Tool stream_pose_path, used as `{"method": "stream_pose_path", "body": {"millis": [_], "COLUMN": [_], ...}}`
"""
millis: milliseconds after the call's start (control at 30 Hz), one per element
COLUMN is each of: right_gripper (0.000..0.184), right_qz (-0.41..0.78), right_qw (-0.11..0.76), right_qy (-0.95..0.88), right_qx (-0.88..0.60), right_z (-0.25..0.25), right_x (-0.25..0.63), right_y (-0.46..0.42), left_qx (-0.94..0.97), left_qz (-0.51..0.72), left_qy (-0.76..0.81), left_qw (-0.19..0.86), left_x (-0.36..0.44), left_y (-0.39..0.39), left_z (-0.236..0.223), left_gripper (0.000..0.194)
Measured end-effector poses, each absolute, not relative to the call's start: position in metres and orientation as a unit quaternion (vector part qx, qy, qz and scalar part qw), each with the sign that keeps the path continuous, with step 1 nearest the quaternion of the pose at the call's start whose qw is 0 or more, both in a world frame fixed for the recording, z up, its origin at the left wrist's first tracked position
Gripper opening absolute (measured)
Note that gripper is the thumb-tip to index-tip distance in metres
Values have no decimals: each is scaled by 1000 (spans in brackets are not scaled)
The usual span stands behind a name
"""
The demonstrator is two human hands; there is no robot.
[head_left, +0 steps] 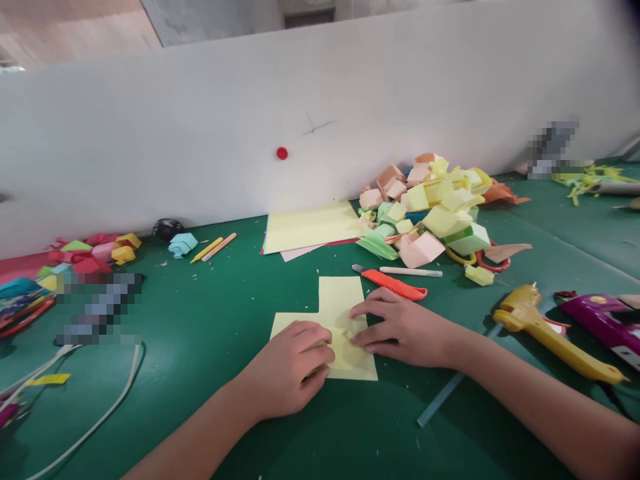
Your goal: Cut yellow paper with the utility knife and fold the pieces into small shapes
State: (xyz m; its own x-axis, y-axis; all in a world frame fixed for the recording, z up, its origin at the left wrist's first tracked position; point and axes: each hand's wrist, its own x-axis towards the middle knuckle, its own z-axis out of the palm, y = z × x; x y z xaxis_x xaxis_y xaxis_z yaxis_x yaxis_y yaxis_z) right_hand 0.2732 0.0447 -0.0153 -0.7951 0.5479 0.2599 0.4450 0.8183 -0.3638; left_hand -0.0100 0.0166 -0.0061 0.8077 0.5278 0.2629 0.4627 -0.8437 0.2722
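A pale yellow sheet of paper (341,293), cut in a stepped shape, lies on the green table in front of me. My left hand (295,363) rests over its left part, fingers curled in and closed on the paper at a small raised piece near the middle. From the right, my right hand (400,327) reaches onto the same sheet. Its fingers are apart, with the tips touching the paper. Just beyond the right hand lies an orange utility knife (395,283), its blade pointing left, and next to it a white pen (411,272).
Folded paper pieces (435,207) are heaped at the back right, beside stacked coloured sheets (313,230). On the right are a yellow glue gun (555,333), a glue stick (440,399) and a purple tool (603,323). A white cable (127,387) curves along the left.
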Motion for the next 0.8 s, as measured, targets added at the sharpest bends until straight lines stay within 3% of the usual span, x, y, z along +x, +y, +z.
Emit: {"method": "stream_pose_path", "body": {"millis": [333,600,800], "right_gripper": [20,22,35], "right_qz": [210,235,206], "right_qw": [173,155,156], "right_qy": [-932,-929,-933], "right_qx": [-241,-238,-249], "right_z": [-4,0,-8], "right_x": [273,268,259], "right_y": [37,30,27], "left_qx": [944,944,947], "left_qz": [174,178,180], "left_qy": [278,271,258], "left_qw": [44,58,69], "left_x": [-15,-11,-10], "left_y": [21,21,21], "left_z": [-14,-12,-9], "left_gripper": [20,24,24]}}
